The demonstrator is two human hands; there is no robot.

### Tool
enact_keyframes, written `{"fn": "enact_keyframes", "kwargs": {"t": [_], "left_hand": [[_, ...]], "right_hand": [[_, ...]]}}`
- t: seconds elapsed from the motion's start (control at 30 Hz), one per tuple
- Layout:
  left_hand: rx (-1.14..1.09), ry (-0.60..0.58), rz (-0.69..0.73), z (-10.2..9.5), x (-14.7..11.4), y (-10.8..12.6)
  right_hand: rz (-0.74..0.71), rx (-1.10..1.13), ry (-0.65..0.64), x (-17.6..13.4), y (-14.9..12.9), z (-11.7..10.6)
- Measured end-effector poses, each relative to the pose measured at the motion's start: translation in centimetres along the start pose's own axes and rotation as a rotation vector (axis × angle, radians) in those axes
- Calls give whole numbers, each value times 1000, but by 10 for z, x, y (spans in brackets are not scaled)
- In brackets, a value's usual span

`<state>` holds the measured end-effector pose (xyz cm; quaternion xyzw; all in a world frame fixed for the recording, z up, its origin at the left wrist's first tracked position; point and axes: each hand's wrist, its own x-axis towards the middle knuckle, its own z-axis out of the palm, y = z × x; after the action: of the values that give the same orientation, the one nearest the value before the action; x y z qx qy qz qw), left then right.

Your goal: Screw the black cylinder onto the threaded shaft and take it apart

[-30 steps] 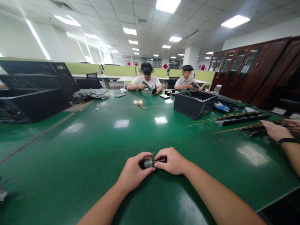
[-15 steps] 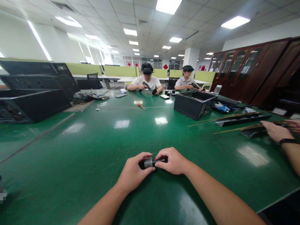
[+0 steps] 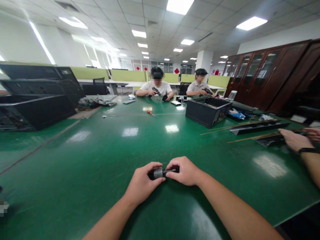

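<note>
My left hand [image 3: 143, 182] is closed round a short grey and black cylinder [image 3: 158, 173] that looks like a drill chuck, thumb and fingers on opposite sides. A thin dark rod, seemingly a drill bit [image 3: 171, 170], extends from its right end. My right hand [image 3: 184, 172] pinches this rod with thumb and fingertips beside the chuck. Both hands are close together low over the green table [image 3: 105, 150]. My palm and fingers hide part of the chuck's left end and the rod's far end.
An orange screwdriver [image 3: 150, 113] lies farther out. A black computer case [image 3: 207, 111] stands right of centre, more case parts [image 3: 35, 111] at left. A co-worker's hands [image 3: 296, 140] work at right by thin rods [image 3: 250, 137] and dark metal channels. Two people sit opposite.
</note>
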<state>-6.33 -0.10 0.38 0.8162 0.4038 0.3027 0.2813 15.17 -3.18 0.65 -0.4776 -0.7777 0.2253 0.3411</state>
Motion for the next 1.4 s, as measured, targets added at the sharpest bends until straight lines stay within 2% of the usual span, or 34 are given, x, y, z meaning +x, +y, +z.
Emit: {"fn": "enact_keyframes", "kwargs": {"t": [1.4], "left_hand": [[-5,15,-1,-3,1,4]], "right_hand": [[16,-32,-13,-1,-2,-5]]}}
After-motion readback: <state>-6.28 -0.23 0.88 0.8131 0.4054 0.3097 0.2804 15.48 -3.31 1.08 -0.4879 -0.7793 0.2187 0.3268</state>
